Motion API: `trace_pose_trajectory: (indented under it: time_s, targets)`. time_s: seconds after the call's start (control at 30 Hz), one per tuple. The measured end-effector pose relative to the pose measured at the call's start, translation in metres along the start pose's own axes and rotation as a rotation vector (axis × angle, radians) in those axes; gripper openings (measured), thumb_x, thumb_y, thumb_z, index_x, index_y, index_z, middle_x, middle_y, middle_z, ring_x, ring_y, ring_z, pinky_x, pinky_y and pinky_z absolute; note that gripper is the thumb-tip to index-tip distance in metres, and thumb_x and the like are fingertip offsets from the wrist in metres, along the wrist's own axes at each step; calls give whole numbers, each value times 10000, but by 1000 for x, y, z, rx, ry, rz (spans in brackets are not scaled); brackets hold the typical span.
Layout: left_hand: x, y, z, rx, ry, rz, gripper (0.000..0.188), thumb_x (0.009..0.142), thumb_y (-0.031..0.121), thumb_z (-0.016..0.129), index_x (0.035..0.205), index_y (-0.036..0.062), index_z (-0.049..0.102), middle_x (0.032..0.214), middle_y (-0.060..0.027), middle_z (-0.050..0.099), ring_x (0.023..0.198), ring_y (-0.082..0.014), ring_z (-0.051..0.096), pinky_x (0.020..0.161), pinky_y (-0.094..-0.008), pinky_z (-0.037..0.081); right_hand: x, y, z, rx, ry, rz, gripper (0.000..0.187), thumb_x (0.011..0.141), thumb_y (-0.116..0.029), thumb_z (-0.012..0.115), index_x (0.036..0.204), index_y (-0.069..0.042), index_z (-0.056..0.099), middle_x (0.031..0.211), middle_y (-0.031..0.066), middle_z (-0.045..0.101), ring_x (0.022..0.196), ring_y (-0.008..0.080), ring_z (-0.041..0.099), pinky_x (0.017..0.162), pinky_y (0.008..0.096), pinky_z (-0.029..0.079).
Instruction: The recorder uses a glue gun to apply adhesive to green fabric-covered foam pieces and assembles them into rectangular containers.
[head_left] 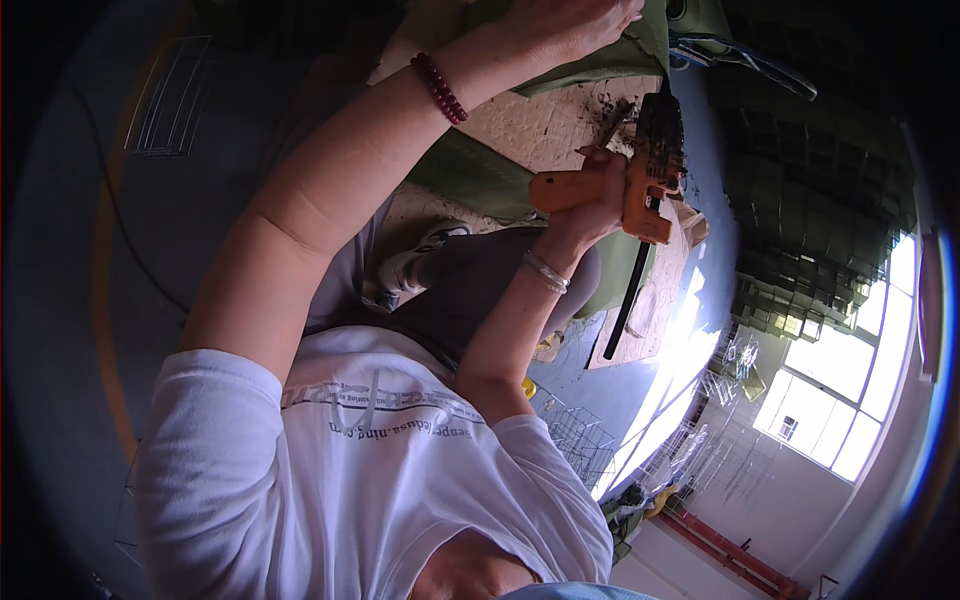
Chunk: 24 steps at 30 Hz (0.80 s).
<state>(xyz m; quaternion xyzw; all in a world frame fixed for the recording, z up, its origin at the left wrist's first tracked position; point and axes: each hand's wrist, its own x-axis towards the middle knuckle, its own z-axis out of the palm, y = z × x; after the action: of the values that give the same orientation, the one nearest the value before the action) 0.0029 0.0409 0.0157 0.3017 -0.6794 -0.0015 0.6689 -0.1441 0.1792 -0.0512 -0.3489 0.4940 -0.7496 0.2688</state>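
Gripping an orange handheld tool [648, 218], the right hand [598, 206] has its fingers closed around the middle of the orange part, between a rounded end that sticks out on the left and the blocky body on the right. Above and to the right of these fingers, the tool's dark, toothed-looking section points up toward the top of the view; a long black rod [630, 300] appears below the body, slanting down to the left, well clear of the fingers. The tool is over a pale brown sheet [535, 122] scattered with dark bits near the hand. At least 1 silver-coloured bracelet [546, 270] circles the right wrist.

The left hand [580, 28] is at the upper edge, apart from the tool, beside green cloth [612, 62]. Its fingertips run close to the border of the view, so I cannot tell whether they pinch anything or are loose. On that wrist sits 1 dark red beaded bracelet [440, 90].

Below the arms are a shoe [402, 272] and dark trousers [470, 285]. Wire racks [580, 440] stand to the lower right, and a bright window [840, 370] lies beyond them.
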Motion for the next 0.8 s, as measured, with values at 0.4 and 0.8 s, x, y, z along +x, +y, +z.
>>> trace_pose_trajectory:
  time_s: [0.4, 0.8]
  targets:
    - [-3, -1, 3, 128, 22, 37, 171, 794, 143, 674, 674, 55, 590, 663, -76, 586, 690, -227, 614, 691, -292, 502, -3, 5, 2, 43, -40, 2, 139, 881, -91, 533, 993, -9, 529, 770, 96, 598, 771, 230, 611, 791, 348, 478]
    - [0, 2, -2, 189, -33, 32, 158, 800, 158, 669, 694, 57, 609, 670, -76, 595, 677, -214, 618, 696, -290, 506, -8, 6, 6, 1, -35, 1, 90, 876, -66, 513, 937, -10, 546, 782, 101, 596, 756, 230, 598, 757, 349, 486]
